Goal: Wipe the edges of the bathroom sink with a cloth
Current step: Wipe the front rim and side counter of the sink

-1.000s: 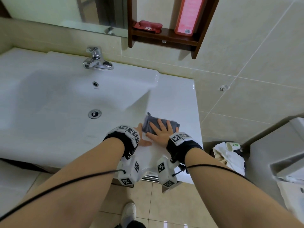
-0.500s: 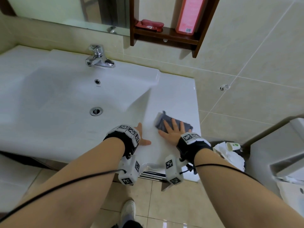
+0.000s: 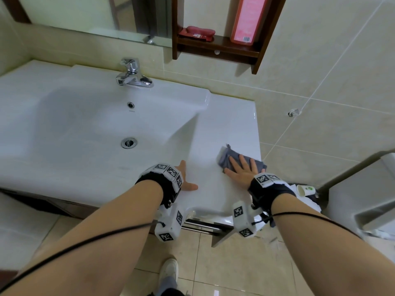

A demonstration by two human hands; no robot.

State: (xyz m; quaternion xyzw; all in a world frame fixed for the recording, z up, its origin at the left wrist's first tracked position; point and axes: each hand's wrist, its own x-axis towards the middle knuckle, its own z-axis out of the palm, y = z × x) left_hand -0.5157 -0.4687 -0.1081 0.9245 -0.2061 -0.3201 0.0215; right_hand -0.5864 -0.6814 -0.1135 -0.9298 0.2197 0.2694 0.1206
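R hand grip: we see the R hand (image 3: 241,170) laid flat, fingers straight & spread, pressing down on the cloth (image 3: 226,158). No clench, no pinch.
Cloth: grey, loosely folded, under the R fingers. One corner sticks out past the fingertips on the far-left side. It lies on the flat ledge of the sink (image 3: 230,124), right of the basin, toward the front & close to the ledge's right edge.
L hand grip: L hand (image 3: 186,181) is released & holds nothing. We make out a straight thumb & one finger resting on the front rim. The rest is hidden behind the L wrist tracker (image 3: 168,174).
Hands: apart, L near the basin's front right corner. Only the R touches the cloth.
Wrists: black strap w/ white marker blocks on each. R wrist tracker (image 3: 267,179) sits just behind the R hand. A thin black cable runs along each forearm.
Basin: white, w/ drain (image 3: 128,143) in the bottom, overflow hole (image 3: 130,105) on the back wall & chrome faucet (image 3: 133,75) on the back rim.
Under sink: metal bar (image 3: 201,226) below the front edge.
Wall: beige tiles. A dark wood shelf (image 3: 218,48) hangs above, w/ pink bottle (image 3: 248,18) upright & red packet (image 3: 197,33) lying flat. The mirror (image 3: 85,13) is to the shelf's left.
Floor side: paper cup (image 3: 305,190) w/ green print lies on its side among rubbish, right of the sink. A white shoe (image 3: 170,270) is on the floor tiles betw. the forearms.
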